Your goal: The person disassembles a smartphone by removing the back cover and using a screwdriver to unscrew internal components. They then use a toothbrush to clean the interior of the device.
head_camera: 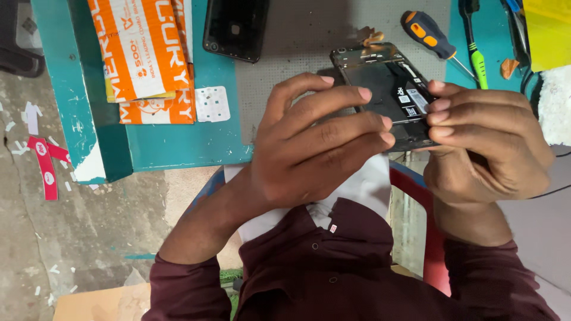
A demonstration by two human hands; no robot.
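Opened phone (389, 89) held over near edge of grey mat (285, 59) on teal table (178, 142). Left hand (315, 142), fingers curled, gripping phone's left side. Right hand (488, 142), fingers closed, pinching its right edge. Orange-handled screwdriver (425, 32) at mat's far right corner. Black phone (235, 27) near far edge; orange boxes (146, 53) far left.

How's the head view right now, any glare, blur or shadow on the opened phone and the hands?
Head view: soft, even light, no hard shadows; the opened phone is sharp enough to show its dark inside, with a faint sheen only; left hand and right hand are in focus and cover the phone's lower edge; the yellow sheet at the top right looks brightest; the frame edges bend slightly.
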